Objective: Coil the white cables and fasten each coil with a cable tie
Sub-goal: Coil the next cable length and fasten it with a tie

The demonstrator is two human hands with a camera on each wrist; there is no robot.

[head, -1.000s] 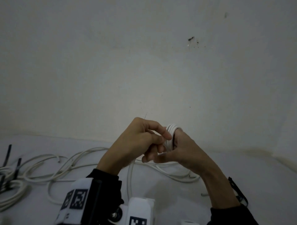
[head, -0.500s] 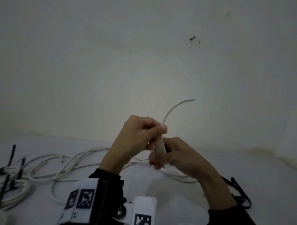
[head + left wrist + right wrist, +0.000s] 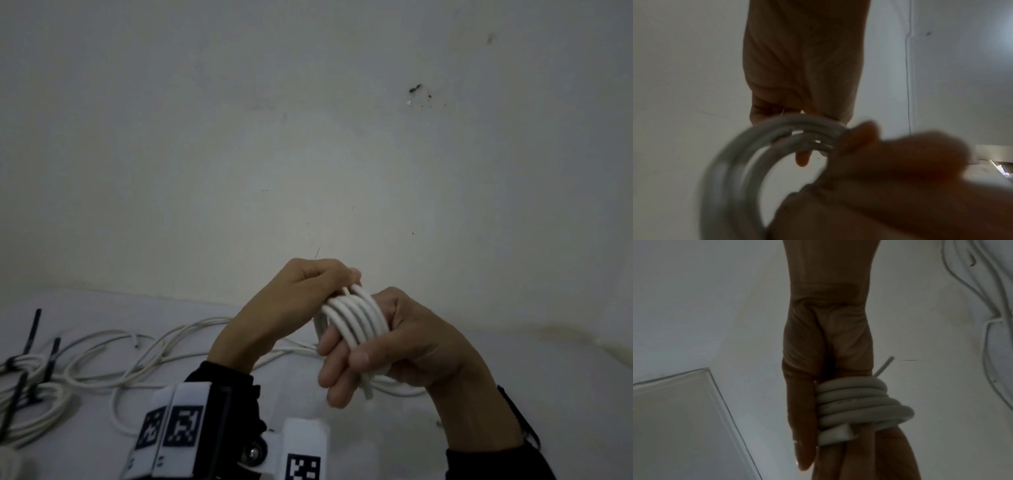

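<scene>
A white cable coil (image 3: 356, 318) of several loops is held up in front of the wall between both hands. My right hand (image 3: 411, 346) grips it, with the fingers through the loops and the thumb pressed on the front. The left hand (image 3: 329, 284) pinches the coil's top edge from the left. One cut cable end (image 3: 368, 392) hangs below my right fingers. In the right wrist view the coil (image 3: 859, 402) sits wrapped beside the right hand (image 3: 828, 345). The left wrist view shows the left hand (image 3: 801, 81) pinching the blurred coil (image 3: 731, 162).
Loose white cables (image 3: 137, 359) trail over the white surface at the left. Black cable ties (image 3: 32, 332) stand by tied coils (image 3: 20, 394) at the far left. Another black tie (image 3: 520, 418) lies behind my right forearm. A pale wall rises close behind.
Half a second ago a free cable end arced up above the hands. It is now wound in, and the coil has turned so its several loops face me.
</scene>
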